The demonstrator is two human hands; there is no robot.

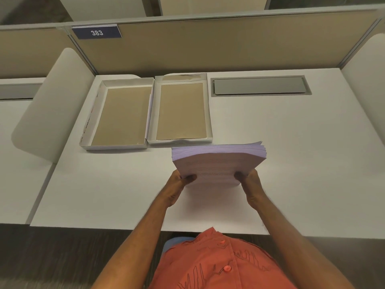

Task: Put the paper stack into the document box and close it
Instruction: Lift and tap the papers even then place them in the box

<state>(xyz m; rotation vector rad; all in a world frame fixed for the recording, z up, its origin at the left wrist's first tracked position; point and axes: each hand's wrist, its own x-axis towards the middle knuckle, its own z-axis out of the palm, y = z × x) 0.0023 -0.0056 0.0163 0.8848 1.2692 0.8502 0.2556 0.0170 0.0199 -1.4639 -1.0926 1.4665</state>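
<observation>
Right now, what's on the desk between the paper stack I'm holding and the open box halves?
Nothing. In the head view only a bare strip of white desk separates the paper stack from the box halves.

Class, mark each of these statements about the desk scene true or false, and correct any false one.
1. Both hands hold the paper stack. True: the left hand and the right hand grip its near edge.
2. The stack already lies in the document box. False: it is held above the desk.
3. The box lies open, both halves empty. True.
4. The sign reads 338. False: it reads 383.
</observation>
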